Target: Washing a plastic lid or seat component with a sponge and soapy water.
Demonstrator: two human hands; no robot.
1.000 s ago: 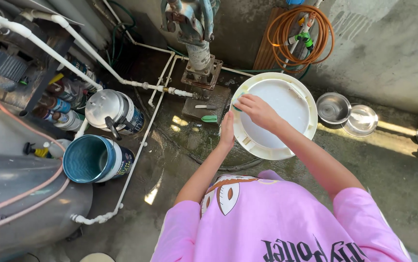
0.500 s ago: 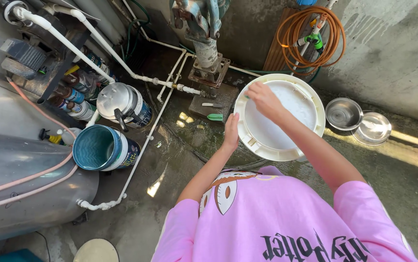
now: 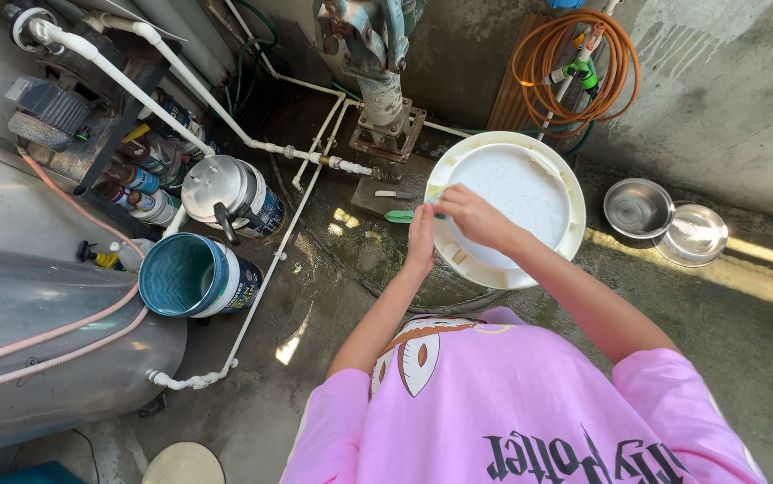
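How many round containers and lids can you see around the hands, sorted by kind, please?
White round lid, gripped by the left hand and rubbed by the right hand: 1
Steel bowls: 2
Paint buckets: 2
Total: 5

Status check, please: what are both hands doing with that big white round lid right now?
Left hand grips white lid at its near-left rim. Right hand presses green scrubber against lid's inner face. Two steel bowls sit apart; nothing blocking.
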